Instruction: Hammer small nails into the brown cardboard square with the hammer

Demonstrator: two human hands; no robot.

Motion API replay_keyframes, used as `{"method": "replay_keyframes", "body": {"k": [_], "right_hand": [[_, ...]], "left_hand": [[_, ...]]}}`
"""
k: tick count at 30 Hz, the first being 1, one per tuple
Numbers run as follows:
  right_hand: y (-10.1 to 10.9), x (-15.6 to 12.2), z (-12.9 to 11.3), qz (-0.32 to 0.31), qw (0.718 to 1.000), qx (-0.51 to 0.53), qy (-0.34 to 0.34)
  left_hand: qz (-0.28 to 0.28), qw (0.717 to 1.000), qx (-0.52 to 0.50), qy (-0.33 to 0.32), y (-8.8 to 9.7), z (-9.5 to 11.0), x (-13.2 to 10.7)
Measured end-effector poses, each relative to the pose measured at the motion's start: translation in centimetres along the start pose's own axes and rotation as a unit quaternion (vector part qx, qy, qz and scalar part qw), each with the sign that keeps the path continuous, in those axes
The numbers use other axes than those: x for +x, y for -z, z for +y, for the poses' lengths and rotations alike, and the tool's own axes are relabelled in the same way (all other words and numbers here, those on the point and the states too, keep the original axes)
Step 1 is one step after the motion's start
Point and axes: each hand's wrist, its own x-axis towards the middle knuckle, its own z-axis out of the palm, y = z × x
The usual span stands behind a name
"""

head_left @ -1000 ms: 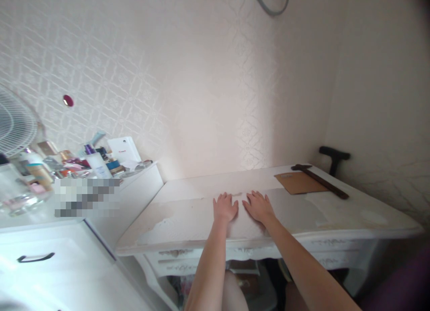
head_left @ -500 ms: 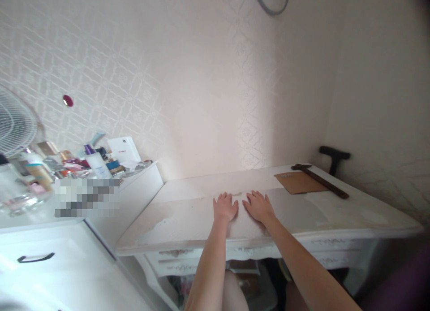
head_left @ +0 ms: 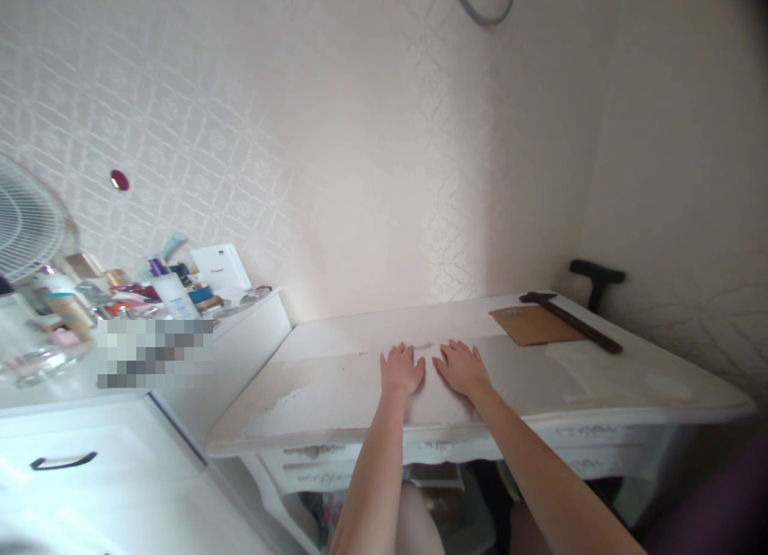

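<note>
Left hand (head_left: 402, 370) and right hand (head_left: 463, 371) (fingers apart, empty) lie on the desk (head_left: 336, 395), seemingly resting, hammer (head_left: 579, 325) at two o'clock.

1. Left hand (head_left: 402, 371): bare, slim-fingered, with a short-looking thumb; the nails are too small to make out.
2. Right hand (head_left: 462, 369): bare too, similarly narrow, with slender fingers.
3. Left forearm (head_left: 375, 483): uncovered along all that shows, smooth, slim at the wrist and widening towards the elbow.
4. Right forearm (head_left: 528, 467): likewise uncovered and tapering.
5. Leg (head_left: 417, 519): bare, rounded, partly visible below the desk's (head_left: 336, 379) front edge.
</note>
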Motion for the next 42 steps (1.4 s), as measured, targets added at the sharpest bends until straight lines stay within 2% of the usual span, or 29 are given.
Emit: {"method": "replay_keyframes", "body": {"k": [42], "right_hand": [[-0.11, 0.01, 0.08, 0.000, 1.000, -0.006, 0.001]], "left_hand": [[0.000, 1.000, 0.003, -0.002, 0.20, 0.09, -0.18]]}}
